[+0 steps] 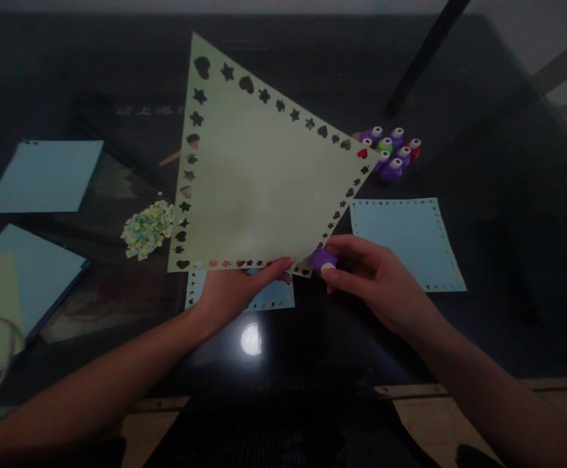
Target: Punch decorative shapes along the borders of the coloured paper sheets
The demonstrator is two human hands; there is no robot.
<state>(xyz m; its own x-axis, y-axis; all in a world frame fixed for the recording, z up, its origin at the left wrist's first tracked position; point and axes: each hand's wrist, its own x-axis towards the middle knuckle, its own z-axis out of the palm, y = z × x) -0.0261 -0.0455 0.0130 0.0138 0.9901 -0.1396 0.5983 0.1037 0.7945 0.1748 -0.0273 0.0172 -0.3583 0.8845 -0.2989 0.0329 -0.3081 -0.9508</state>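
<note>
A pale green sheet of paper (258, 182) is held up and tilted above the table, its edges lined with punched hearts, stars and other small shapes. My left hand (234, 286) grips the sheet's lower edge, thumb in front and the other fingers mostly behind it. In my right hand (365, 266) is a small purple craft punch (323, 259), closed between thumb and fingers. The punch sits at the sheet's lower right corner, touching its edge; whether paper is inside its slot cannot be made out.
Several purple, green and red craft punches (393, 168) stand behind the sheet. Blue punched paper (404, 240) lies at right, another blue sheet (273, 299) under my left hand. Paper bits (144, 233) are heaped at left, near a blue sheet (44, 179) and stacked paper (44, 266).
</note>
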